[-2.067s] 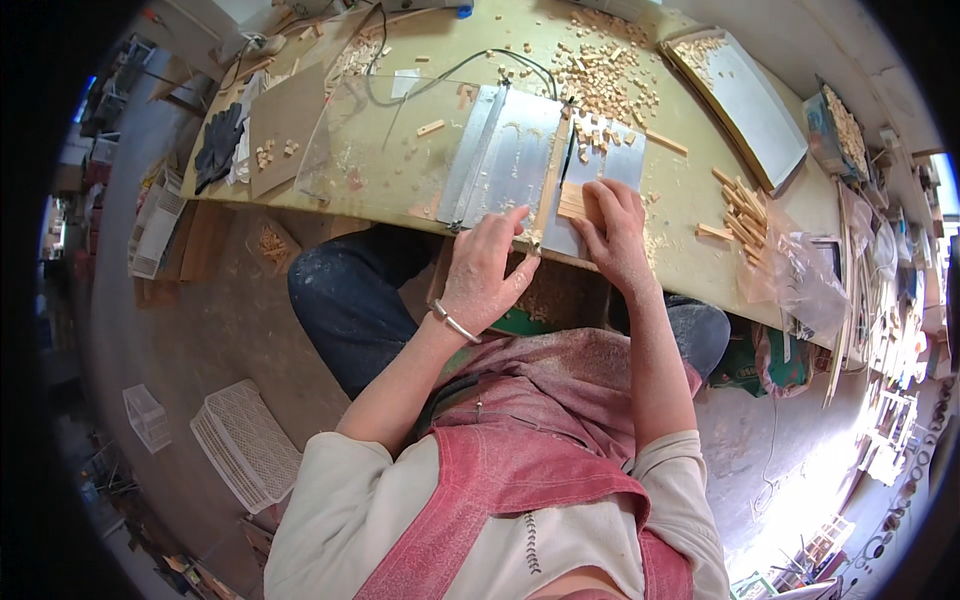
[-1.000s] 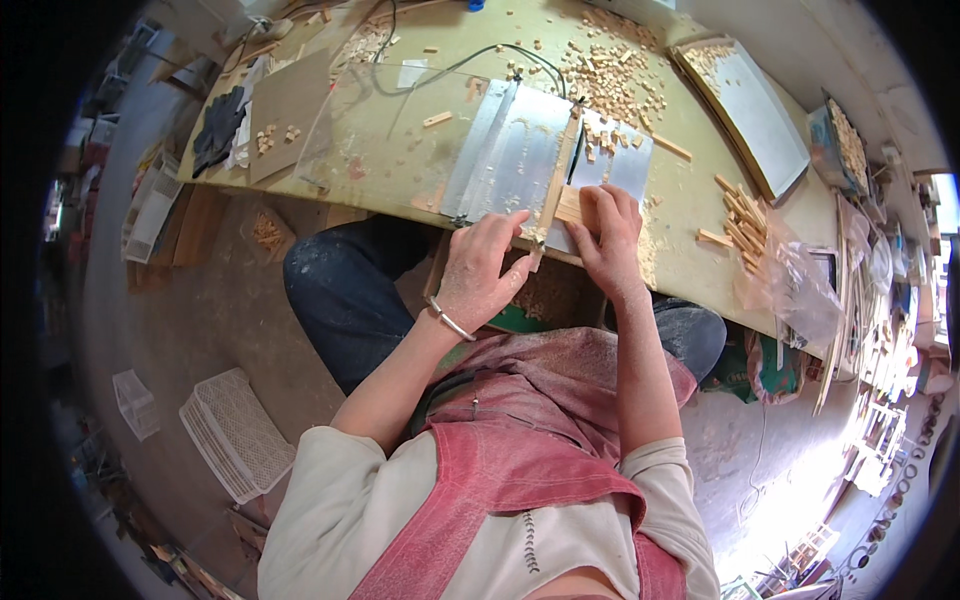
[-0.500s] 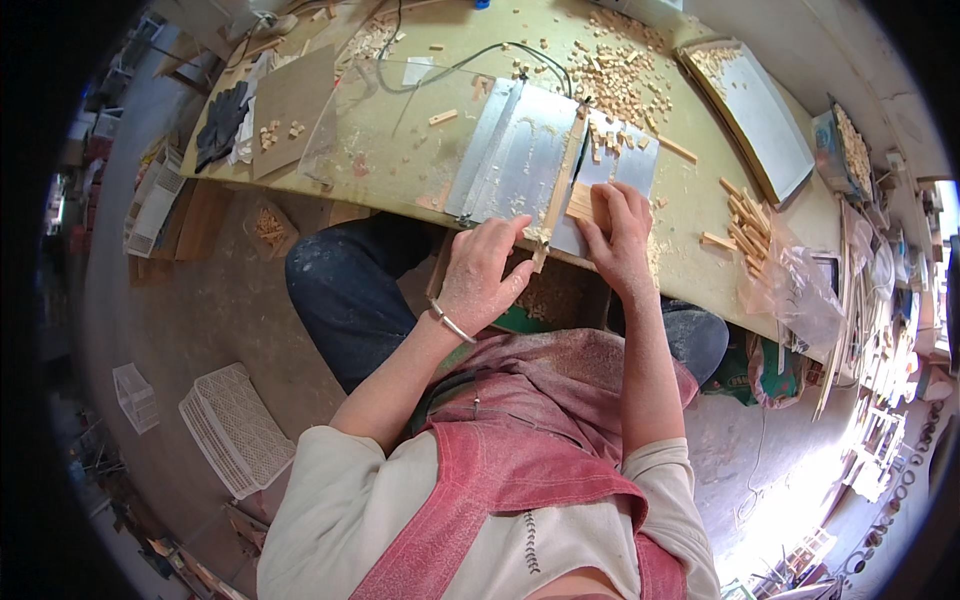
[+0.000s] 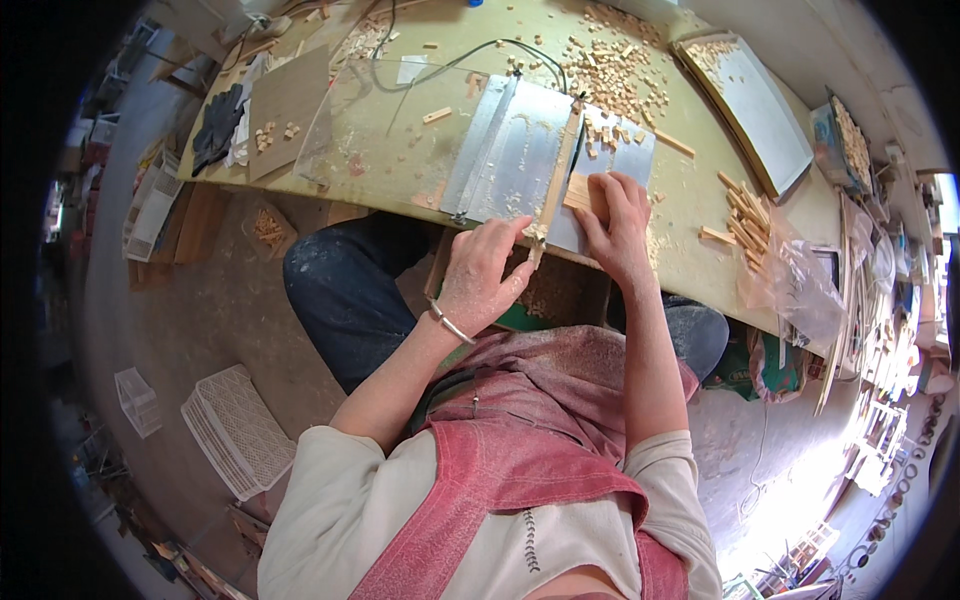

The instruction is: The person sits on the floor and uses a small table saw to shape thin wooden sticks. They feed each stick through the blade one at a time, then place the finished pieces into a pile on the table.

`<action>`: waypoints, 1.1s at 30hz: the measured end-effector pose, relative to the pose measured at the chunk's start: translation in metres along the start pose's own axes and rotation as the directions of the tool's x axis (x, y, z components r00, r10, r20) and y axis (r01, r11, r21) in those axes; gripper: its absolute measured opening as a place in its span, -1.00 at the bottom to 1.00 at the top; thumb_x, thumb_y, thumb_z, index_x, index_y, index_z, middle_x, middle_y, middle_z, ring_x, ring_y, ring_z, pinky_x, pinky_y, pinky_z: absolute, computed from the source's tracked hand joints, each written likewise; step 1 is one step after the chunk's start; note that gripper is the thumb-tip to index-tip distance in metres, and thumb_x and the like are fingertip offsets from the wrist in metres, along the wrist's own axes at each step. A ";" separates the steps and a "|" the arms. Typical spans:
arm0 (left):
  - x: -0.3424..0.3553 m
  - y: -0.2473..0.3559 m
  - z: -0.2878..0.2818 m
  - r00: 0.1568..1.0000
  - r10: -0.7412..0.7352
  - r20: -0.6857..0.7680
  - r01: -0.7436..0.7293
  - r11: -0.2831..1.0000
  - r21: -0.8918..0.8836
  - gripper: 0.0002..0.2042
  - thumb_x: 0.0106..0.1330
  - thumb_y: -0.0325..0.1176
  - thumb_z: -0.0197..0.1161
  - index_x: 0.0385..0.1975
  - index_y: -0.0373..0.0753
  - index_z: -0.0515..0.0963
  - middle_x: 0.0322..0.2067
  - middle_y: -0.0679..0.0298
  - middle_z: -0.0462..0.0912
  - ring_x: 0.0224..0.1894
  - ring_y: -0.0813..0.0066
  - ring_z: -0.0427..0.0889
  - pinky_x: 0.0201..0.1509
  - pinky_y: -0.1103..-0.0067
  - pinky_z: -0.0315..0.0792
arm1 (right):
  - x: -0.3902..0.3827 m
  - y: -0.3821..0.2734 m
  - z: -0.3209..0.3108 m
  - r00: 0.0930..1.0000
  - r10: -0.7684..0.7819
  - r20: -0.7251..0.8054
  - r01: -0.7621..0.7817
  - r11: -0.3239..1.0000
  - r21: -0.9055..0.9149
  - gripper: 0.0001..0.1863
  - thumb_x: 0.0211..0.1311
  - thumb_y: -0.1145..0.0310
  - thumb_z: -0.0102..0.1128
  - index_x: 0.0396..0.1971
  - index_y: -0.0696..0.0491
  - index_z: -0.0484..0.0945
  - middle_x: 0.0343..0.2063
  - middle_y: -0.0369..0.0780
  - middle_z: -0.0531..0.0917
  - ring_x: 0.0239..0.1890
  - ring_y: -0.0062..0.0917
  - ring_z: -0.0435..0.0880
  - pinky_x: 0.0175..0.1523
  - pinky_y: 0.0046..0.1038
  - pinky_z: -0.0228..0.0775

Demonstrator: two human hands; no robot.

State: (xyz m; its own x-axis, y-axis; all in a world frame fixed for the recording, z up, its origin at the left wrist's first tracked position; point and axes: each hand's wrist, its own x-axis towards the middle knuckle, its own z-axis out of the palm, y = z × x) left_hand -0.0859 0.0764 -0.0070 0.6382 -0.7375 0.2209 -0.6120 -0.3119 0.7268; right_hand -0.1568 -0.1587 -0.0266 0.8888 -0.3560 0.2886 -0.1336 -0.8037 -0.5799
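Note:
My right hand (image 4: 620, 220) is closed on a small bundle of light wooden sticks (image 4: 577, 190), fingers over its right end. The bundle lies on a metal plate (image 4: 632, 155), just right of a long wooden strip (image 4: 557, 180). A dark slot runs beside that strip, and several small wood cubes (image 4: 608, 132) lie at its far end. My left hand (image 4: 480, 265) is curled at the strip's near end, thumb and forefinger against it, by a clump of shavings (image 4: 536, 231). How firmly it grips is hard to see.
Many wood cubes (image 4: 610, 75) are strewn across the far side of the bench (image 4: 380, 180). A stack of wooden sticks (image 4: 748, 222) lies right, near a plastic bag (image 4: 805, 290). A clear sheet (image 4: 345, 120) and a dark glove (image 4: 217, 128) lie left. White crates stand on the floor.
My right hand and the wooden sticks have slid slightly away from me along the strip. The cubes by the slot have shifted a little. My left hand stays put.

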 end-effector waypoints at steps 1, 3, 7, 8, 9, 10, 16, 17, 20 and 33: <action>0.000 0.000 0.000 1.000 -0.001 0.001 0.001 1.000 -0.002 -0.42 0.24 -0.44 0.42 0.30 -0.24 0.46 -0.07 0.20 0.61 -0.12 0.30 0.66 0.11 0.34 0.41 | 0.000 0.000 0.000 1.000 0.002 -0.001 -0.002 1.000 -0.004 -0.49 0.21 0.37 0.42 0.17 0.08 0.56 0.17 -0.07 0.54 0.28 -0.12 0.45 0.43 -0.13 0.19; 0.000 0.001 0.001 1.000 -0.003 0.001 0.003 1.000 -0.007 -0.43 0.24 -0.45 0.42 0.29 -0.24 0.46 -0.07 0.20 0.61 -0.12 0.30 0.66 0.11 0.34 0.41 | 0.001 0.001 0.001 1.000 0.005 -0.003 -0.005 1.000 -0.011 -0.50 0.21 0.37 0.42 0.17 0.07 0.56 0.18 -0.07 0.54 0.28 -0.12 0.45 0.43 -0.13 0.19; 0.000 0.001 0.000 1.000 -0.003 0.002 0.003 1.000 -0.006 -0.43 0.24 -0.45 0.42 0.29 -0.24 0.46 -0.08 0.20 0.61 -0.13 0.30 0.66 0.10 0.34 0.41 | 0.004 0.004 0.001 1.000 0.006 0.003 -0.006 1.000 -0.014 -0.50 0.22 0.37 0.41 0.18 0.06 0.56 0.18 -0.07 0.54 0.29 -0.12 0.45 0.43 -0.13 0.19; 0.000 0.001 -0.001 1.000 -0.003 0.003 0.003 1.000 -0.006 -0.42 0.24 -0.45 0.42 0.29 -0.24 0.46 -0.08 0.20 0.60 -0.13 0.30 0.66 0.10 0.35 0.41 | 0.005 0.005 0.001 1.000 0.006 0.005 -0.006 1.000 -0.015 -0.50 0.22 0.37 0.41 0.18 0.05 0.56 0.18 -0.07 0.53 0.29 -0.12 0.44 0.43 -0.12 0.18; 0.000 0.002 -0.001 1.000 -0.002 0.003 0.002 1.000 -0.005 -0.42 0.24 -0.45 0.42 0.29 -0.24 0.46 -0.08 0.20 0.60 -0.13 0.30 0.66 0.10 0.35 0.41 | 0.006 0.007 0.001 1.000 0.006 0.007 -0.006 1.000 -0.016 -0.49 0.22 0.37 0.40 0.19 0.05 0.56 0.19 -0.07 0.53 0.29 -0.12 0.44 0.43 -0.12 0.18; 0.000 0.001 -0.001 1.000 -0.003 0.005 0.003 1.000 -0.004 -0.42 0.24 -0.45 0.42 0.29 -0.24 0.46 -0.08 0.20 0.60 -0.13 0.30 0.66 0.10 0.35 0.41 | 0.007 0.008 0.002 1.000 0.008 0.007 -0.008 1.000 -0.021 -0.49 0.22 0.37 0.40 0.19 0.05 0.56 0.19 -0.07 0.53 0.30 -0.12 0.44 0.44 -0.12 0.18; -0.001 0.000 -0.002 1.000 -0.012 0.016 0.012 1.000 -0.005 -0.42 0.23 -0.44 0.42 0.29 -0.25 0.46 -0.07 0.19 0.61 -0.14 0.31 0.66 0.10 0.35 0.41 | 0.014 0.012 0.004 1.000 0.006 0.008 -0.006 0.999 -0.034 -0.48 0.22 0.35 0.40 0.20 0.04 0.54 0.19 -0.08 0.52 0.30 -0.12 0.43 0.43 -0.11 0.17; -0.001 0.000 -0.002 1.000 -0.010 0.016 0.010 1.000 -0.005 -0.42 0.23 -0.44 0.42 0.29 -0.25 0.46 -0.07 0.19 0.61 -0.14 0.31 0.66 0.09 0.35 0.41 | 0.015 0.012 0.003 1.000 0.000 0.001 0.000 0.999 -0.033 -0.49 0.22 0.34 0.40 0.19 0.03 0.54 0.18 -0.09 0.53 0.30 -0.12 0.43 0.41 -0.11 0.17; -0.001 0.000 -0.002 1.000 -0.008 0.015 0.008 1.000 -0.002 -0.42 0.23 -0.44 0.42 0.29 -0.25 0.46 -0.08 0.19 0.61 -0.14 0.31 0.66 0.09 0.35 0.41 | 0.018 0.014 0.003 1.000 -0.001 0.000 0.001 1.000 -0.023 -0.49 0.22 0.33 0.40 0.18 0.03 0.53 0.17 -0.10 0.53 0.30 -0.13 0.42 0.40 -0.12 0.17; -0.001 0.001 -0.001 1.000 -0.014 0.017 0.014 1.000 -0.007 -0.43 0.22 -0.44 0.43 0.27 -0.27 0.47 -0.08 0.19 0.61 -0.15 0.30 0.67 0.09 0.36 0.43 | 0.030 0.025 0.006 1.000 -0.008 -0.017 0.007 1.000 -0.021 -0.48 0.22 0.33 0.41 0.19 0.02 0.54 0.18 -0.12 0.53 0.30 -0.14 0.43 0.40 -0.12 0.18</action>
State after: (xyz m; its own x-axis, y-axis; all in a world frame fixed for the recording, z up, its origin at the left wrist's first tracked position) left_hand -0.0869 0.0776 -0.0054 0.6389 -0.7430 0.1997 -0.5993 -0.3179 0.7347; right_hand -0.1305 -0.1865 -0.0371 0.8821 -0.3579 0.3062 -0.1361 -0.8161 -0.5616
